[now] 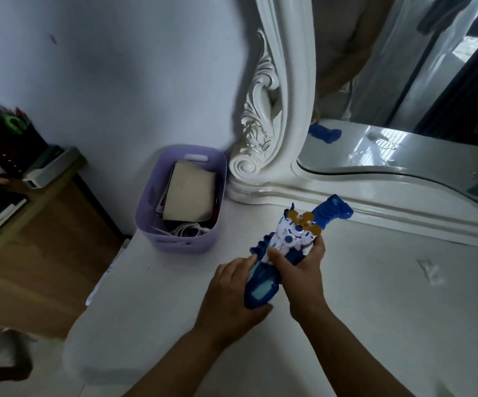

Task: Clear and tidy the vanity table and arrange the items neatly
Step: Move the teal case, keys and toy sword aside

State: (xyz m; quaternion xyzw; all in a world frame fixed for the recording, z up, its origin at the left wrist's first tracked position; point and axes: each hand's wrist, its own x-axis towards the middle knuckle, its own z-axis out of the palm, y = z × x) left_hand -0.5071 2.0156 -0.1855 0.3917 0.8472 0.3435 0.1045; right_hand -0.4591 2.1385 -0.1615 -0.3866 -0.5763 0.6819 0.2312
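Bench [375, 296] first: its white top carries a purple basket [180, 224] at the far left corner, beside the mirror frame [269, 116]. Just above the bench, a blue-and-white toy [286, 242] lies with its long axis running from near-left to far-right. Left hand [232, 293] grips its near end, right hand [303, 270] its middle; the basket lies left, nearer the left grip.

Vanity table [375, 310]: bare white top right of and in front of the hands, open for passage. Back edge blocked by the carved mirror frame [263, 133] and its base moulding. Rear left corner occupied by the purple basket [157, 224], against the wall and just beside the frame; it holds a beige pouch [192, 193] and white cable, little room left inside. Both hands and the blue toy [286, 247] fill mid-table. Left of the table, a wooden shelf [46, 213] stands near.
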